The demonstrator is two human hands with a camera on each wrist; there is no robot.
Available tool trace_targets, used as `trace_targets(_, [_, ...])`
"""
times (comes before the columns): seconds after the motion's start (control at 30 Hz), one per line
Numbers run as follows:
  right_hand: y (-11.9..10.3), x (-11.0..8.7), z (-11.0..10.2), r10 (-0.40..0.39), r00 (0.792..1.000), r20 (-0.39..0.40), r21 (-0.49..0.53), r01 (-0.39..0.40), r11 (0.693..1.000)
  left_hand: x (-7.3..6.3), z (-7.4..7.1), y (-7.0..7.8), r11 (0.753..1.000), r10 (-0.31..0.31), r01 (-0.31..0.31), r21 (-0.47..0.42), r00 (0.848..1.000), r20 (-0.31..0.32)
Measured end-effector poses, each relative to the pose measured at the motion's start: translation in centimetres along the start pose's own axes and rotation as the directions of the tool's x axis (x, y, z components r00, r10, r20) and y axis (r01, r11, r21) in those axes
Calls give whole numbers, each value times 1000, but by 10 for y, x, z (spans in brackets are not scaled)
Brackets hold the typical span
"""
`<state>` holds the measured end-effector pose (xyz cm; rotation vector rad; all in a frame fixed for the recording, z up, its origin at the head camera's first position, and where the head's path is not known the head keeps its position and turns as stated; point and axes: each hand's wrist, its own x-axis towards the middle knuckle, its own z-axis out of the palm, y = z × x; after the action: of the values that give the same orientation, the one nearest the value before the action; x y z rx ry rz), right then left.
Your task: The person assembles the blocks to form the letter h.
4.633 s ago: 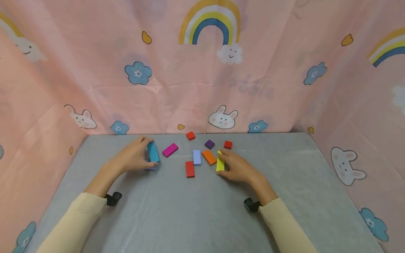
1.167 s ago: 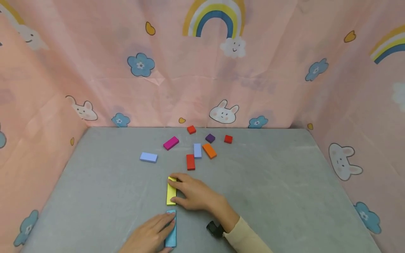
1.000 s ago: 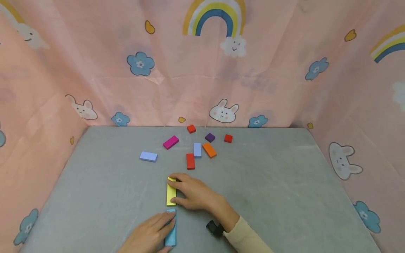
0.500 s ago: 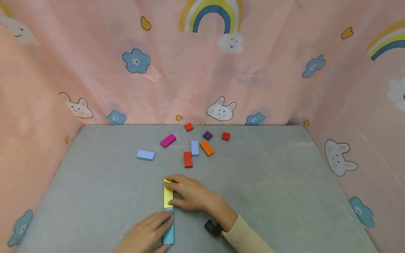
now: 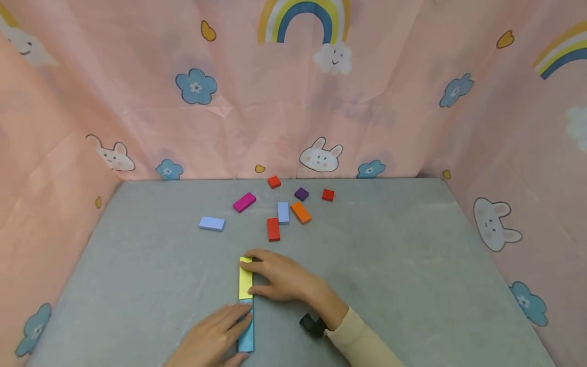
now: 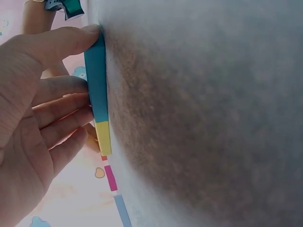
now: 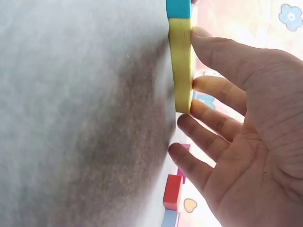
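A yellow block (image 5: pixel 245 281) and a blue block (image 5: pixel 246 340) lie flat on the gray table (image 5: pixel 412 285). Both are long and thin. They touch end to end in a straight line, blue one closer to the person

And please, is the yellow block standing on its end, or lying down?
The yellow block lies down: the head view shows its length along the table, one end against the blue block.

The left fingers (image 5: pixel 242 309) hide part of the blue block (image 5: pixel 248 339) beneath them; the right fingers (image 5: pixel 263 267) cover part of the yellow block (image 5: pixel 245 281). Beyond the left fingers, the left wrist view's lower edge cuts a light-blue block (image 6: pixel 122 209).
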<state>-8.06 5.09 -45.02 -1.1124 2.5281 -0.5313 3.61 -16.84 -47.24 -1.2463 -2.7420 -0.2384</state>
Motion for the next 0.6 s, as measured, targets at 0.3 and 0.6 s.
trace_targets(0.3, [1, 2, -3, -4, 1000, 24, -19, 5, 1000, 1, -2, -1, 1000, 9, -9, 4, 1000, -3])
trace_targets(0.6, [3, -1, -5, 18, 999, -28, 12, -18, 1000, 6, -5, -2, 1000, -2, 1, -8, 996, -92])
